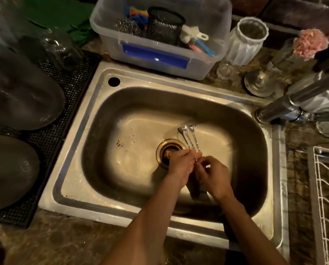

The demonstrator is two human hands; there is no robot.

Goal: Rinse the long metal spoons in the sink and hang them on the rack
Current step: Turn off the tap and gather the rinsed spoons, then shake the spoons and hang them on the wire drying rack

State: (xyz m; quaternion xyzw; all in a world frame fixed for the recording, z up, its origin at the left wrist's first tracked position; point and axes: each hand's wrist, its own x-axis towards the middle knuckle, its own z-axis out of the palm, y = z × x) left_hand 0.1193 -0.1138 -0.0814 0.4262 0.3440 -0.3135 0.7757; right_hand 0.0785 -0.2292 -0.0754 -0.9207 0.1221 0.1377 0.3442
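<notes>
Here, left hand (181, 163) grasping three long metal spoons (188, 138) over the sink (94, 119) drain (166, 150), right hand (214, 175) pinching their near ends, white rack (326, 197) far right.

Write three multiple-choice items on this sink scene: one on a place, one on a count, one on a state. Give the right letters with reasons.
1. Where is the white wire rack?
A. right of the sink
B. left of the sink
C. inside the plastic tub

2. How many spoon bowls show above the hands?
A. one
B. three
C. six

3. How are the long metal spoons held?
A. lying loose in the basin
B. hanging on the rack
C. gripped by both hands over the drain

Answers: 1 A, the rack sits at the frame's right edge. 2 B, three bowls fan out. 3 C, the left hand and right hand close round the handles.
</notes>
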